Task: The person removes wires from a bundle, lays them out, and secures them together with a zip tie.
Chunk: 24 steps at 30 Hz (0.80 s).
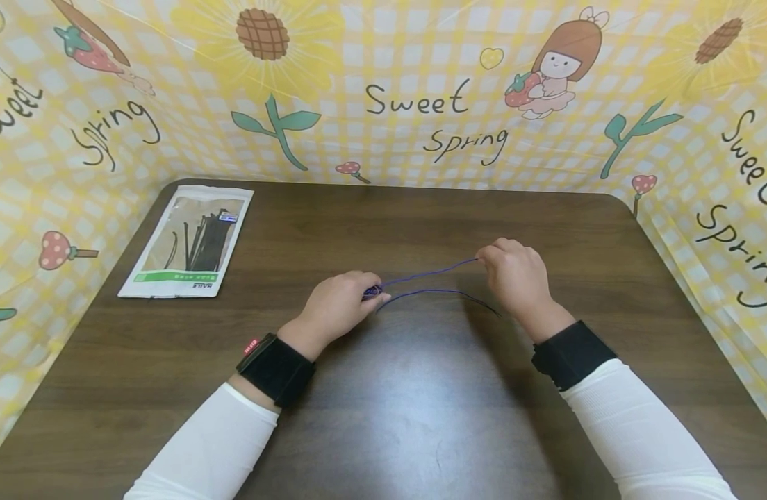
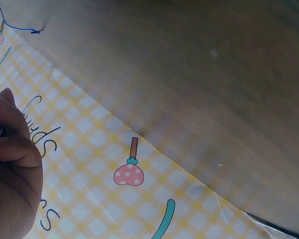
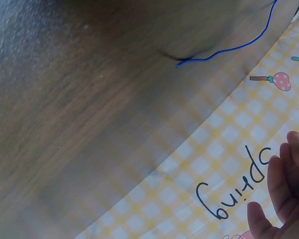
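Observation:
My left hand grips a small bundle of blue wire between thumb and fingers, over the middle of the table. One strand runs from the bundle up to my right hand, whose thumb and finger pinch its end. Below it, a second blue strand arcs out from the left hand to a loose tip. In the right wrist view that loose blue strand hangs over the tabletop. At the edge of the left wrist view, the fingers of the left hand curl round the mostly hidden bundle.
A white-edged clear packet of thin black strips lies at the left of the brown wooden table. A yellow checked cloth with printed flowers and lettering stands round the back and sides.

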Each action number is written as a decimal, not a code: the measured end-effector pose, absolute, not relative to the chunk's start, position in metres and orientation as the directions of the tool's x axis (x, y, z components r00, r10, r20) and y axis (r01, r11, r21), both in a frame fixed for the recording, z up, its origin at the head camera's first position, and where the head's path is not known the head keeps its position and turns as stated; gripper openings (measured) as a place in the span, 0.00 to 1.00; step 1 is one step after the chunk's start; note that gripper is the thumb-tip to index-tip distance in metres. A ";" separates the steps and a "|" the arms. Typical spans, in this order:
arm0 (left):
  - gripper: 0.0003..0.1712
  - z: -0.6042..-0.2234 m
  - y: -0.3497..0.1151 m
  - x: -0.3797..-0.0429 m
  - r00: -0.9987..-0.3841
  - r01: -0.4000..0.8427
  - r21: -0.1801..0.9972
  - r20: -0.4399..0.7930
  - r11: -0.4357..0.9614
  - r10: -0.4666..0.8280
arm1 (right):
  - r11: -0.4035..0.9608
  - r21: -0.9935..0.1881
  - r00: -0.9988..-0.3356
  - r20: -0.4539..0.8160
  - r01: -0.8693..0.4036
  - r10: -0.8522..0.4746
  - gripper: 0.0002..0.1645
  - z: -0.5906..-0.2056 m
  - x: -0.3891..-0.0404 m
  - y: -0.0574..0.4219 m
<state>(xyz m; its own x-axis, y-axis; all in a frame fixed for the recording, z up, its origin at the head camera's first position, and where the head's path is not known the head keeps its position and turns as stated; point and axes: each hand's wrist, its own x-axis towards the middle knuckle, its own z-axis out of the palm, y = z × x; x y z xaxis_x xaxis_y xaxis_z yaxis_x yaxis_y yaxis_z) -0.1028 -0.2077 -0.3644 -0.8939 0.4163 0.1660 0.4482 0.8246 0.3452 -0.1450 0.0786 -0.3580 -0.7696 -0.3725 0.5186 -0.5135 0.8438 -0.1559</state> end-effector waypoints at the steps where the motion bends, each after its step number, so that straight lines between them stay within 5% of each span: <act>1: 0.13 -0.364 -0.208 -0.103 -0.894 0.447 0.340 0.163 0.827 0.417 | 0.844 -0.156 -0.769 0.520 -0.513 -0.371 0.03 -0.358 -0.145 0.079; 16: 0.06 -0.361 -0.212 -0.100 -0.899 0.433 0.308 0.071 0.847 0.433 | 0.840 -0.125 -0.718 0.593 -0.528 -0.363 0.04 -0.356 -0.148 0.085; 24: 0.09 -0.362 -0.213 -0.100 -0.873 0.484 0.356 0.131 0.800 0.470 | 0.873 -0.145 -0.783 0.526 -0.465 -0.330 0.05 -0.361 -0.148 0.090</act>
